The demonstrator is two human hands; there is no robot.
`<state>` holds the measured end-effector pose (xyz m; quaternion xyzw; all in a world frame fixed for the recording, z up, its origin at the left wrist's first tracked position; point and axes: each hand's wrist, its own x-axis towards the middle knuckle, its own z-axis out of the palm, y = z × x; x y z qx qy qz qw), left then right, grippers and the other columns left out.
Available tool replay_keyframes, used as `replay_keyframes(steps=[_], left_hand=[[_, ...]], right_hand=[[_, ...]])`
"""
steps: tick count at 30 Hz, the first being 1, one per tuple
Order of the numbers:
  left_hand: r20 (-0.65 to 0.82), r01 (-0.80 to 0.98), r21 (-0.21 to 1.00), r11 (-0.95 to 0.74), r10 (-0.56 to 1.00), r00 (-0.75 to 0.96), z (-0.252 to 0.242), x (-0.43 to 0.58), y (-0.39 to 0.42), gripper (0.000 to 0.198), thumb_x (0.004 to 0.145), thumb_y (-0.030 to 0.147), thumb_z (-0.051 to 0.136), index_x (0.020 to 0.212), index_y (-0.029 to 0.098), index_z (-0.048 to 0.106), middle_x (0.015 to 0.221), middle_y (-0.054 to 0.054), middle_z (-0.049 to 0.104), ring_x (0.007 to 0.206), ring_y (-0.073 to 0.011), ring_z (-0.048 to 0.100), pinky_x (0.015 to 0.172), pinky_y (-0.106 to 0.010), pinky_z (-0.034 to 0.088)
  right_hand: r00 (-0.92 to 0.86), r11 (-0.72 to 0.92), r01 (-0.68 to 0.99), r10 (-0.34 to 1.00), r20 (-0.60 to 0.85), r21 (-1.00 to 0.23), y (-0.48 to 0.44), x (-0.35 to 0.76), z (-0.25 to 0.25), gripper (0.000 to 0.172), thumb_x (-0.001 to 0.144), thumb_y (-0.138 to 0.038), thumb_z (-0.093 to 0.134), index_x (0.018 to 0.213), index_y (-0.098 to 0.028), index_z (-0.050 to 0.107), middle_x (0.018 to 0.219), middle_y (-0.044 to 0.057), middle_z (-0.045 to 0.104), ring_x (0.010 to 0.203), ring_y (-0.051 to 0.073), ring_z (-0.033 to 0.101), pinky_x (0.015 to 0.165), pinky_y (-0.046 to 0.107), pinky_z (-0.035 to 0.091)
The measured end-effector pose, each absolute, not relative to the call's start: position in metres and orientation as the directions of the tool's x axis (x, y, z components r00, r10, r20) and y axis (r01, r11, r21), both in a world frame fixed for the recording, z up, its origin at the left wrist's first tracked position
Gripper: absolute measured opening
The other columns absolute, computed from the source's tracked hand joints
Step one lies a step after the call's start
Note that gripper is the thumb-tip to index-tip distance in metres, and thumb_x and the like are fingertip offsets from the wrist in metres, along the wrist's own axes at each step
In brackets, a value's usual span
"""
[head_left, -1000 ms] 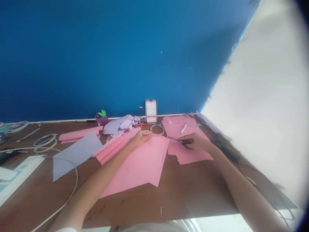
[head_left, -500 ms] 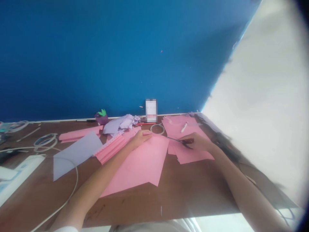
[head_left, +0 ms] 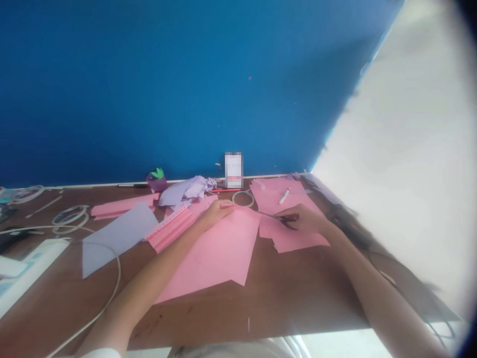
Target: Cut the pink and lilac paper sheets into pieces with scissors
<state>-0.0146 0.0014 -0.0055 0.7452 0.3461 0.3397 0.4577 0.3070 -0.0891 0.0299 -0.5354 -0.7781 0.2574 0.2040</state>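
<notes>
Centre frame: left hand, fingers pressed together, pins a pink sheet — light, floppy, likely best held near its edge — right hand pinching scissors.

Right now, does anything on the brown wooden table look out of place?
Yes: a crumpled lilac paper wad lies by the blue wall, beyond the left hand, and a white cable loops across the flat lilac sheet.
</notes>
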Motion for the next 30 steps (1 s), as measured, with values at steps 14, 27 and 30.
replay_keyframes(steps=[14,27,30], left_hand=[[0.164,0.200,0.932,-0.304,0.842,0.514,-0.0048,-0.0138,-0.0009,0.034,0.074,0.043,0.064,0.091,0.013,0.070,0.095,-0.007,0.068,0.089,-0.0200,0.061,0.079,-0.027,0.044],[0.182,0.210,0.918,-0.337,0.826,0.533,-0.0070,-0.0141,0.0025,0.033,0.075,0.042,0.063,0.090,0.014,0.072,0.100,-0.008,0.067,0.096,-0.0213,0.059,0.087,-0.030,0.043],[0.172,0.220,0.918,-0.330,0.831,0.529,-0.0069,-0.0143,0.0027,0.034,0.075,0.043,0.063,0.092,0.015,0.072,0.100,-0.009,0.067,0.096,-0.0219,0.059,0.086,-0.031,0.043]], right_hand=[[-0.384,0.319,0.727,0.923,0.025,-0.608,-0.0946,0.2970,0.0352,0.040,0.074,-0.020,0.051,0.110,-0.025,0.068,0.095,0.000,0.071,0.080,0.019,0.063,0.072,0.028,0.049],[-0.366,0.286,0.677,0.930,0.026,-0.679,-0.0909,0.2986,0.0280,0.041,0.073,-0.020,0.054,0.110,-0.025,0.069,0.102,0.001,0.070,0.090,0.023,0.065,0.082,0.032,0.052],[-0.358,0.284,0.684,0.933,0.029,-0.672,-0.0911,0.2977,0.0279,0.040,0.072,-0.020,0.054,0.109,-0.025,0.069,0.103,0.000,0.070,0.090,0.022,0.065,0.082,0.032,0.052]])
